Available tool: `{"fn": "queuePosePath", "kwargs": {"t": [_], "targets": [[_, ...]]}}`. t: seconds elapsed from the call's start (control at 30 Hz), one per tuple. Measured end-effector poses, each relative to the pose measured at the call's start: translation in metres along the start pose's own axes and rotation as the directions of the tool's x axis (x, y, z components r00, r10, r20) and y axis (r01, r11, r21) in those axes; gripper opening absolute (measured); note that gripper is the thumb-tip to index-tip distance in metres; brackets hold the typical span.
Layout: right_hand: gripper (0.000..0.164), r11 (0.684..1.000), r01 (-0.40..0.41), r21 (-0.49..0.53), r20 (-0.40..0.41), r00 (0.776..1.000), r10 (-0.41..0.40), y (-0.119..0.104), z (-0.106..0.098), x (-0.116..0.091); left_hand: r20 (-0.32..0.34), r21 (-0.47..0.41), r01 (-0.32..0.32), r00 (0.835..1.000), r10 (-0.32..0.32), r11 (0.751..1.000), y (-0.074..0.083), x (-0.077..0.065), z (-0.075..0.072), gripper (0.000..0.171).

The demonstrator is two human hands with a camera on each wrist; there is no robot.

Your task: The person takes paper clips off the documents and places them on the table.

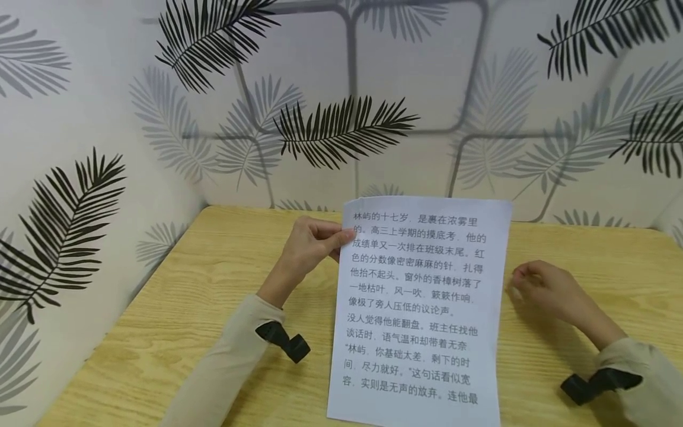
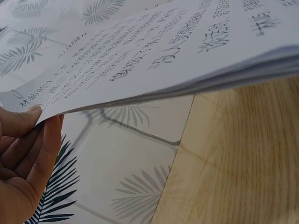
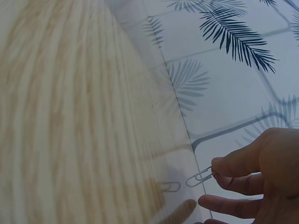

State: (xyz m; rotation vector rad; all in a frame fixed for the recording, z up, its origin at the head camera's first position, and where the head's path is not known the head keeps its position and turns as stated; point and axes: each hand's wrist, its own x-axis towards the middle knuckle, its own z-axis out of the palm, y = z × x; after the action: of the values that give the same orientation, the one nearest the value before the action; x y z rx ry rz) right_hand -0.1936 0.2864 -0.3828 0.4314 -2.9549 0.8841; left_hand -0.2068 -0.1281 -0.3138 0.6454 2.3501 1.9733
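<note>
A stack of printed paper sheets (image 1: 421,308) stands tilted up over the table in the head view, covered with lines of Chinese text. My left hand (image 1: 315,246) pinches its upper left edge between thumb and fingers. From the left wrist view, several layers show along the edge of the paper (image 2: 154,60), and the left hand (image 2: 23,158) grips one corner. To the right of the paper, apart from it, is my right hand (image 1: 555,293). In the right wrist view this right hand (image 3: 261,177) pinches a silver paper clip (image 3: 200,178) between thumb and forefinger.
The light wood table (image 1: 224,255) reaches back to a wall (image 1: 405,77) with a leaf pattern. Its glossy top mirrors the clip and a finger in the right wrist view. Black straps with small camera blocks (image 1: 296,348) sit on both wrists.
</note>
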Motion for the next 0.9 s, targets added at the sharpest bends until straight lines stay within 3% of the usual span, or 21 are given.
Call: {"fn": "queuePosePath", "kwargs": {"t": [0.6,0.9], "targets": [[0.007,1.000,0.027,0.013,-0.018,0.999,-0.027,0.0070,0.0011,-0.0067,-0.032,0.005,-0.008,0.999,0.009,1.000,0.0006,-0.0014,-0.0013,0.019],[0.011,1.000,-0.010,0.009,-0.009,1.000,0.010,0.0070,-0.0012,-0.0058,-0.031,0.009,-0.022,0.999,0.023,1.000,-0.0007,-0.0006,-0.0011,0.019]]}}
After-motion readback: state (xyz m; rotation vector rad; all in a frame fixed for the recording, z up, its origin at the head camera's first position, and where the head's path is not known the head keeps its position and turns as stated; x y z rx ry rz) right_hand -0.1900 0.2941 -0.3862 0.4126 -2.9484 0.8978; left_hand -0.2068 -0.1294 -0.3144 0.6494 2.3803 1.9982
